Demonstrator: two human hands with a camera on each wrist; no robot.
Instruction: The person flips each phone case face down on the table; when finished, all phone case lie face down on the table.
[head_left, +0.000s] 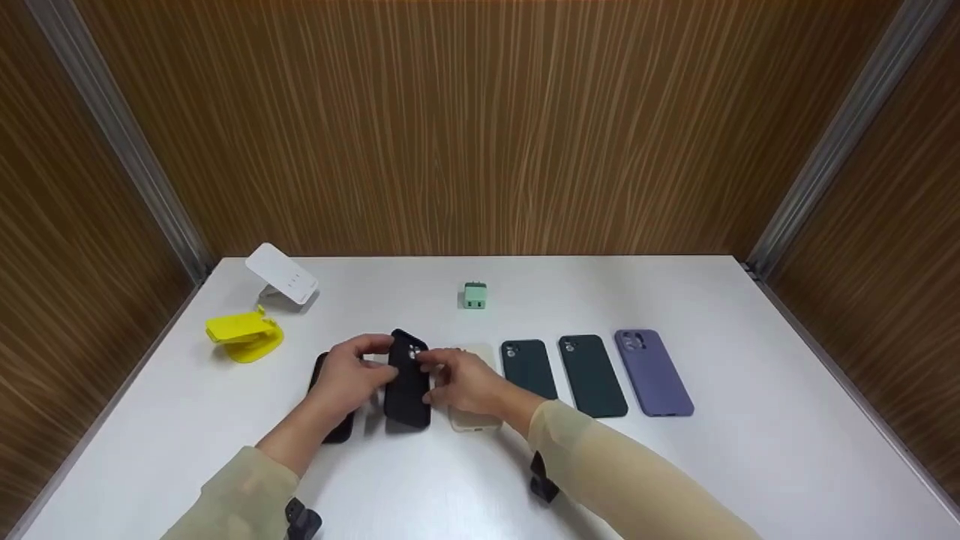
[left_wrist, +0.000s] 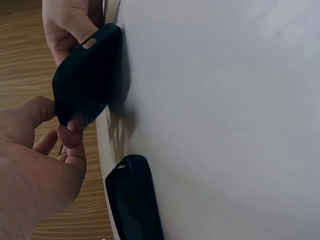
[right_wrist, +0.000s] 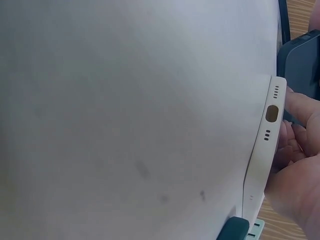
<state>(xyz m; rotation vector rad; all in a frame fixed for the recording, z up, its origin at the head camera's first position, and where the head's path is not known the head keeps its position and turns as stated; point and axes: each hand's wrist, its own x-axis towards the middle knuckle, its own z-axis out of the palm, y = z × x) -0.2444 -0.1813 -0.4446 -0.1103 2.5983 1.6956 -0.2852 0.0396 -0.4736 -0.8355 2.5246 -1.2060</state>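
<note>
A black phone case [head_left: 406, 394] stands tilted above the white table, its camera cut-out toward the top. At its left edge, my left hand [head_left: 351, 377] pinches it between thumb and fingers. My right hand [head_left: 471, 381] grips the opposite edge, with its index finger near the cut-out. In the left wrist view the hollow inside of the held case [left_wrist: 82, 80] faces the camera. Partly behind my left forearm lies another black case [left_wrist: 137, 200]. Under my right hand is a cream phone case [right_wrist: 259, 155], its end with port holes showing in the right wrist view.
Two dark green phone cases [head_left: 592, 379] [head_left: 528, 366] and a purple one [head_left: 656, 375] lie in a row to the right. A mint charger plug [head_left: 475, 295] stands farther back. At the left are a yellow stand [head_left: 244, 334] and a white stand [head_left: 281, 274]. Wood-grain panels [head_left: 480, 127] enclose the table.
</note>
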